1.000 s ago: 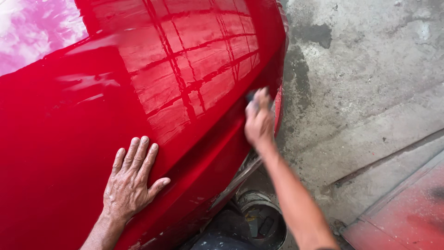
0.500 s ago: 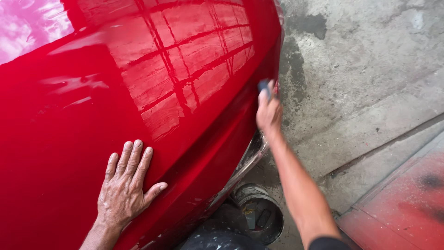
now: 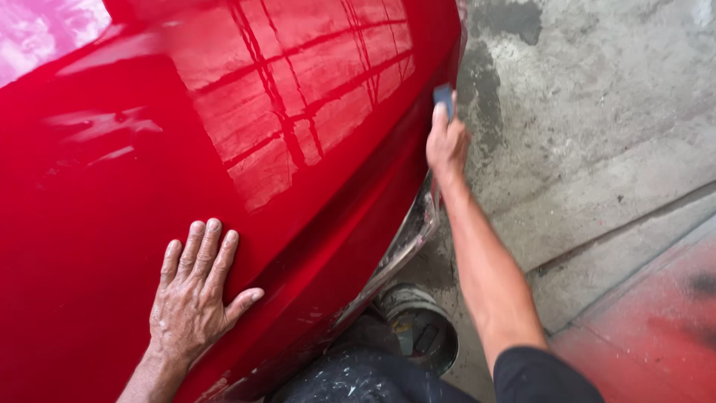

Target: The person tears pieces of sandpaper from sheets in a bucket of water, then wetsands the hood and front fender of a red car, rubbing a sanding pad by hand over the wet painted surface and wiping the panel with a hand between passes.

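A person leans over a glossy red car body panel (image 3: 224, 149), seen from above through a head-worn camera. The right hand (image 3: 446, 145) reaches out along the panel's far edge, its grip closed around a small dark blue block (image 3: 444, 95), perhaps a sanding or polishing pad, with the fingers wrapped over it and only the block's top end showing beyond the fingertips. The block presses against the panel's outer edge, just where the red surface drops away toward the concrete floor (image 3: 597, 112). The left hand (image 3: 192, 295) lies flat on the panel, well apart from the block, fingers spread and holding nothing, apparently bracing the body. Near the block the paint looks smooth and mirror-bright, reflecting a grid of overhead lines, so the broad face appears finished, though no clear line between worked and unworked surface can be made out; judging by the block's position, the edge strip is what remains in hand. Below the right forearm, a worn shoe (image 3: 418, 328) stands on the floor, which shows red overspray further off.
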